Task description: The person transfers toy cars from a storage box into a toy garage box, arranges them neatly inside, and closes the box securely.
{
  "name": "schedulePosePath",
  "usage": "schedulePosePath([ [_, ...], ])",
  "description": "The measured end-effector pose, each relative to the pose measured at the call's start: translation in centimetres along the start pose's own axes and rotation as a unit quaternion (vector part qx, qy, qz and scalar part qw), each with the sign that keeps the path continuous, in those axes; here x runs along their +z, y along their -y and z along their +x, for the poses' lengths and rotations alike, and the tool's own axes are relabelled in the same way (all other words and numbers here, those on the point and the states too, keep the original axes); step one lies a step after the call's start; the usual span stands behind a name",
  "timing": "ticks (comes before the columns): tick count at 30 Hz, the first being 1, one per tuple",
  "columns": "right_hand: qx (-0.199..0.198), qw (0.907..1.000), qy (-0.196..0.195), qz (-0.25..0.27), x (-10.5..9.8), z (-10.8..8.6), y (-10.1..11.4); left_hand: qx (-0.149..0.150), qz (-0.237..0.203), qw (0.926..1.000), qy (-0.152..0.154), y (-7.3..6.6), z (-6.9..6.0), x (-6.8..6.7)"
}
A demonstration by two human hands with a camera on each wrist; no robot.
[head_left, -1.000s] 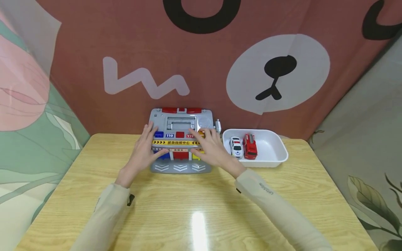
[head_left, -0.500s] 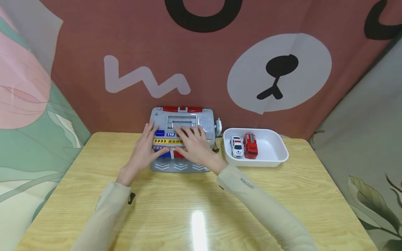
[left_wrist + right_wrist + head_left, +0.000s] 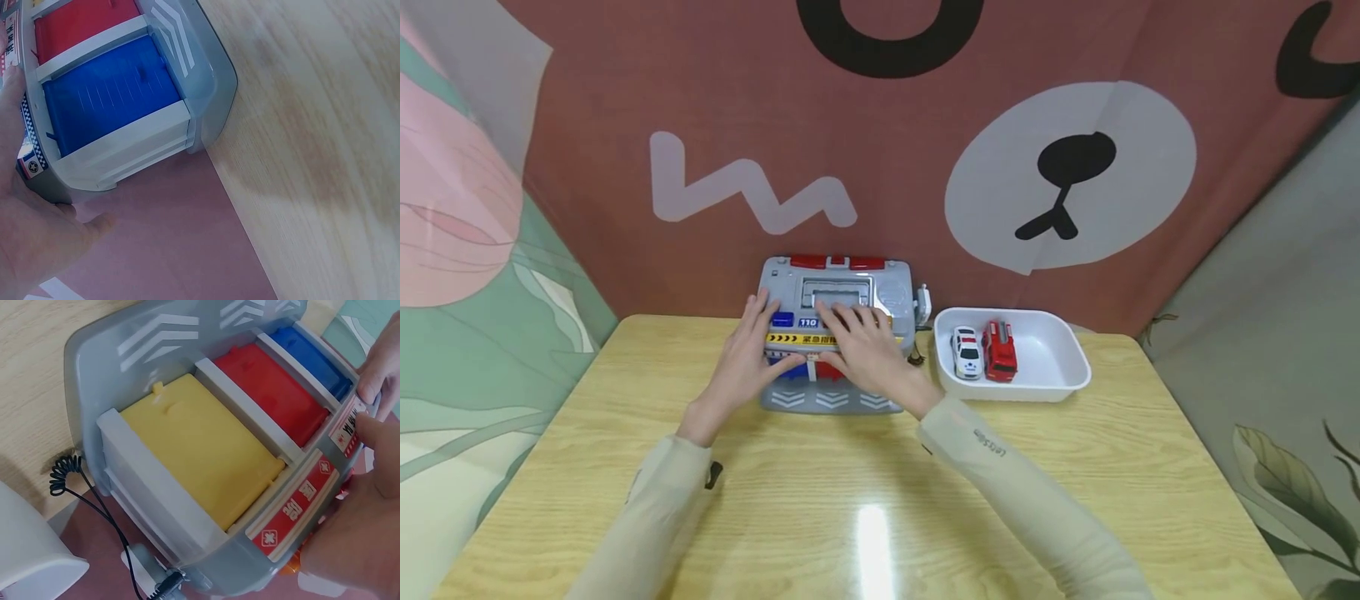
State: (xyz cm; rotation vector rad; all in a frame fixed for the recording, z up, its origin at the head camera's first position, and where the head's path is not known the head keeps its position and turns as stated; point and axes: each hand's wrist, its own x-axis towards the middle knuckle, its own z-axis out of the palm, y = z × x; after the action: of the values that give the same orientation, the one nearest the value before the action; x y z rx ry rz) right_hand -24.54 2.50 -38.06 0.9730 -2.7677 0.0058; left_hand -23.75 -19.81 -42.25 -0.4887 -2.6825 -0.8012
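1. While both grips are spread loosely with thumbs at the front edge, nothing is enclosed; the toy station (image 3: 797, 338) is touched from its left side by the left grip (image 3: 737, 354) and over its top by the right grip (image 3: 868, 354).
2. Directly beneath them, it could be slid or tipped on the table (image 3: 820, 500) by uneven pressure.
3. The blue button (image 3: 783, 319), just beside the left grip's fingers, might be pressed accidentally.
4. The coiled cord (image 3: 65, 475), near the right grip's outer side, could be snagged if that grip were swept outward.
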Motion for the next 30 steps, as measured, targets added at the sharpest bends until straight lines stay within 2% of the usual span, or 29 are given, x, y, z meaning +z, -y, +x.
schedulePosePath([
  [5,-0.013,0.9997,0.017,0.011,-0.6,0.0,-0.1,-0.004,0.0,1.0,0.004,0.0,-0.1,0.0],
  [12,-0.01,0.9958,0.09,0.015,-1.9,0.3,-0.3,0.0,-0.002,1.0,0.004,0.0,0.0,-0.1],
  [16,0.0,0.9932,0.115,0.012,-2.2,0.5,-0.2,0.004,-0.001,1.0,0.003,0.0,0.0,-0.1],
  [30,0.006,0.9928,0.119,0.006,-2.0,0.5,-0.2,0.0,-0.001,1.0,0.005,-0.2,0.0,-0.1],
])
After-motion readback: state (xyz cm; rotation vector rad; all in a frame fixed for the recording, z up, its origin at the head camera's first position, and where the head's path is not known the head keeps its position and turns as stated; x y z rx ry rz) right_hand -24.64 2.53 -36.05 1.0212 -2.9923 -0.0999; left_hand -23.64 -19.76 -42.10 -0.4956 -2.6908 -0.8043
